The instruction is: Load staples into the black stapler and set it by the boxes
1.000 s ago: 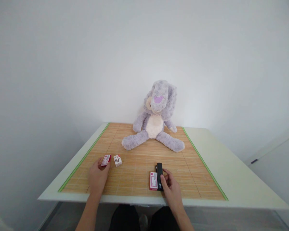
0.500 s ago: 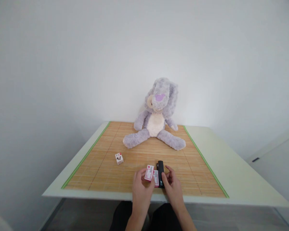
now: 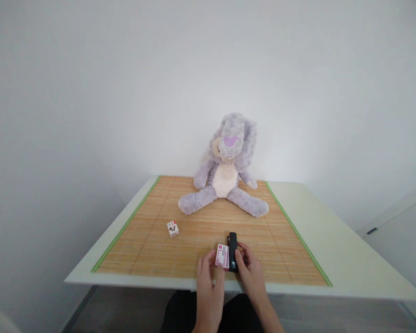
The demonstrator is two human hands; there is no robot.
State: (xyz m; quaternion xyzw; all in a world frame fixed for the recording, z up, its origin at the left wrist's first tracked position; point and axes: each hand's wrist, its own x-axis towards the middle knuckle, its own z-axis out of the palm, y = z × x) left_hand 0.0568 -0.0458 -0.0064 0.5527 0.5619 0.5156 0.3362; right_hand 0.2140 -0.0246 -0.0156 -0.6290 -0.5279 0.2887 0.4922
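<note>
At the frame's lower centre, my left hand [image 3: 208, 286] holds a red-and-white box [image 3: 223, 254] beside the black stapler [image 3: 233, 249] gripped by my right hand [image 3: 252, 274] (a small white box [image 3: 173, 229] lies lower left of centre).

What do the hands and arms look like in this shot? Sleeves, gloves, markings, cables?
Both bare: the left hand and right hand show no gloves, rings or cables. No sleeve, watch or band shows on the visible wrists and forearms. No markings I can make out at this size.
</note>
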